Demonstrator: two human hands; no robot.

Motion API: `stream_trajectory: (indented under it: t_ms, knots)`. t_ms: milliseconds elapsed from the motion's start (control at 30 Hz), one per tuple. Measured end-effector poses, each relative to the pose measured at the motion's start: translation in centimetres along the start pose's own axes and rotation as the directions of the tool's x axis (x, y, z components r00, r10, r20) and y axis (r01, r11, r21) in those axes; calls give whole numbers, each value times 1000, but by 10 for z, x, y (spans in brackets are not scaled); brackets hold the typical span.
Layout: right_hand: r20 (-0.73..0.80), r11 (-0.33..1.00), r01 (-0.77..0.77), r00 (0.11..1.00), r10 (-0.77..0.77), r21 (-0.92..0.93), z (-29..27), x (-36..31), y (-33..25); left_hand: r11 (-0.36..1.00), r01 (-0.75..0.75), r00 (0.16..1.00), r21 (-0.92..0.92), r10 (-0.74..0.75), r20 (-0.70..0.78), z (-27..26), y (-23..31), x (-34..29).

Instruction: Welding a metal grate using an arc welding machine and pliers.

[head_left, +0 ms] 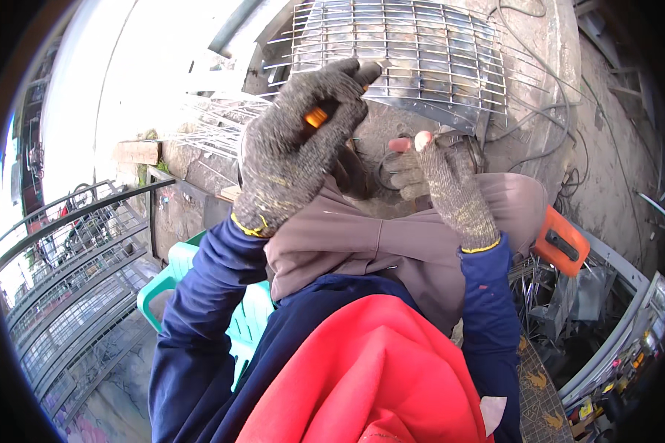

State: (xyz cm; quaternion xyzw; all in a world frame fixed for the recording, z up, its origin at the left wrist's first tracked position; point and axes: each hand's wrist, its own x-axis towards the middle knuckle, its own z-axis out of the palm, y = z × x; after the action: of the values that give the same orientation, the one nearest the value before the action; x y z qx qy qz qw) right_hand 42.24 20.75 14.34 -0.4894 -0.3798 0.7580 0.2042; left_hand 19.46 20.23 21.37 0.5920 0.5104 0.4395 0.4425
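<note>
My left hand [284,148], in a grey knit glove with a yellow cuff, is raised over my left thigh. Its fingers are closed around an orange object [316,117], perhaps a tool handle; most of it is hidden by the glove. My right hand [451,181] rests by my right knee, in a matching glove with two bare fingertips. Its thumb and forefinger are apart, and nothing shows between them. Beyond both hands lies a grid of thin metal rods [414,52].
Loose metal rods [218,122] lie left of the grid. A dark cable [561,125] winds over the ground on the right. Beside me are a turquoise plastic chair [247,317] and an orange plastic piece with a slot [561,240]. Metal frames [74,295] stand on the left.
</note>
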Motion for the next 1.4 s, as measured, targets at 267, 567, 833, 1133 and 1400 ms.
stream_trajectory:
  t_ms: [267, 567, 833, 1133, 1400]
  knots:
    - [-44, 622, -12, 996, 75, 783, 34, -1, 80, 982, -161, 886, 94, 102, 452, 13, -22, -56]
    - [-287, 955, 108, 958, -26, 275, 38, -28, 40, 616, 196, 954, 763, -300, -3, -172, -134, 33]
    - [-327, 990, 78, 938, -113, -119, 37, -21, 55, 746, 240, 928, 621, -365, 80, -168, -149, 47]
    - [-282, 565, 180, 722, -632, -805, 30, -10, 42, 844, 164, 957, 510, -262, 126, -165, -159, 54]
    - [-369, 659, -86, 879, -303, -747, 8, -19, -7, 815, 139, 957, 563, -256, 135, -164, -162, 60]
